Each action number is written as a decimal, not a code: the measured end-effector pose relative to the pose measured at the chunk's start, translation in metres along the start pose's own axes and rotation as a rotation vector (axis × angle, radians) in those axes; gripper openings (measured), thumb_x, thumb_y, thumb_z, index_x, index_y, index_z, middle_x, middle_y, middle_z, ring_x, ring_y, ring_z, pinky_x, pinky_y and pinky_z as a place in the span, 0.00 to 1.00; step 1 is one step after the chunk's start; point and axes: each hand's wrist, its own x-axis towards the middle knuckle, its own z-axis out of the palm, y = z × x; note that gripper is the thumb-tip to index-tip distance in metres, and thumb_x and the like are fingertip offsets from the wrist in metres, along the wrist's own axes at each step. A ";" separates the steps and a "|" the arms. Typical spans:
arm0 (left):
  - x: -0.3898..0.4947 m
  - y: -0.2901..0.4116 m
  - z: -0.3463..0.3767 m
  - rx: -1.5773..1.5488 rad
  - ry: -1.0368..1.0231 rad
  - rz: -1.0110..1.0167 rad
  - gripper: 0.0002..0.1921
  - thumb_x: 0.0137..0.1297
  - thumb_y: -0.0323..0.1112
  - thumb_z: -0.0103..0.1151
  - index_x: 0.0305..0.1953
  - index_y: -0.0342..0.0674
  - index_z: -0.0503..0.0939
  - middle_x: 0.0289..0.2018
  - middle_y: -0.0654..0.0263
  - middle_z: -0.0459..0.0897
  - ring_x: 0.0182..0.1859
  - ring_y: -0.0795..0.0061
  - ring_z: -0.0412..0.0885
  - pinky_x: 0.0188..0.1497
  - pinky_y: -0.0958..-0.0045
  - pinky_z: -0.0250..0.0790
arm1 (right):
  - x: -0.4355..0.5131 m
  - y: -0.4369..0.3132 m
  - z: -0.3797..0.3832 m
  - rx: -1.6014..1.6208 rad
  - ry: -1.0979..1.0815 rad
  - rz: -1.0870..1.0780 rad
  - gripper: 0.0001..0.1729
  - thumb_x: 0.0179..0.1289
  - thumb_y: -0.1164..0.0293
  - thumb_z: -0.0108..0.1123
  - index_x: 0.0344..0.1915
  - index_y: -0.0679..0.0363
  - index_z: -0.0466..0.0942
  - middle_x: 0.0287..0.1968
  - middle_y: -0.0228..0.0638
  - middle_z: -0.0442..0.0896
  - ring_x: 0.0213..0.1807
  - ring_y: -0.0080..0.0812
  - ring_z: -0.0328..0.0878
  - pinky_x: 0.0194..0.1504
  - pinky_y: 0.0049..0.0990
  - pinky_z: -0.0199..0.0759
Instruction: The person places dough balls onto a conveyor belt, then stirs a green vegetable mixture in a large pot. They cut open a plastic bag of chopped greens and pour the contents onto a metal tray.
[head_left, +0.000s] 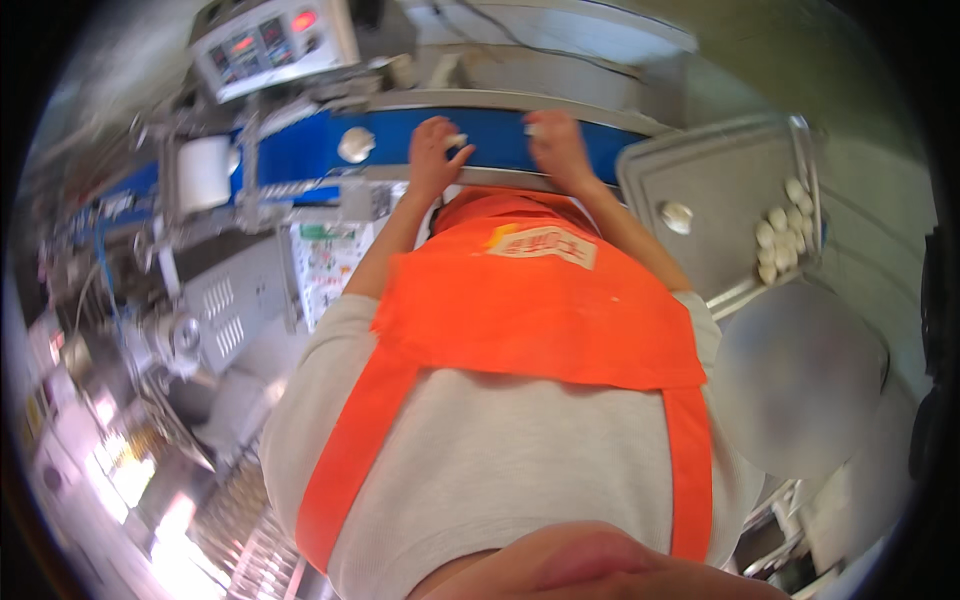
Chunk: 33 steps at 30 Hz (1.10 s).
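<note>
A blue conveyor belt (495, 140) runs across in front of me. Over its middle, my left hand (435, 156) has a small piece of white dough (455, 140) between its fingers. My right hand (556, 147) is farther right over the belt, its fingers curled on another small white piece (532, 130), partly hidden by the hand. A flattened, uneven round of pale dough (356, 145) lies on the belt to the left of my left hand. To the right, a metal tray (705, 161) holds a pale lump (677, 217) and a cluster of small white dough pieces (780, 238).
A white roller (204, 173) spans the belt at the left inside a metal frame. Behind it stands a control box (274, 45) with red lights. A blurred round pale surface (799, 379) is at the lower right, near the tray. Machinery fills the left side.
</note>
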 end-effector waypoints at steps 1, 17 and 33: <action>-0.003 0.003 0.002 0.130 -0.113 -0.076 0.18 0.52 0.43 0.67 0.42 0.42 0.76 0.48 0.58 0.75 0.52 0.55 0.71 0.53 0.57 0.63 | -0.004 -0.007 0.004 -0.112 -0.234 -0.030 0.19 0.54 0.67 0.63 0.48 0.50 0.78 0.52 0.41 0.78 0.59 0.43 0.69 0.57 0.43 0.63; 0.040 0.047 -0.011 0.243 0.022 -0.020 0.24 0.53 0.31 0.59 0.55 0.42 0.73 0.63 0.55 0.66 0.65 0.52 0.63 0.66 0.54 0.54 | -0.170 0.200 -0.319 -0.764 0.518 1.230 0.40 0.48 0.47 0.66 0.62 0.47 0.69 0.67 0.41 0.63 0.66 0.49 0.61 0.60 0.48 0.64; 0.100 0.201 0.160 -0.322 -0.941 -0.089 0.35 0.57 0.23 0.47 0.69 0.40 0.54 0.53 0.43 0.74 0.51 0.44 0.76 0.51 0.58 0.71 | -0.209 0.260 -0.353 -0.720 -0.086 1.122 0.47 0.39 0.48 0.73 0.60 0.53 0.67 0.59 0.45 0.71 0.61 0.47 0.66 0.58 0.45 0.65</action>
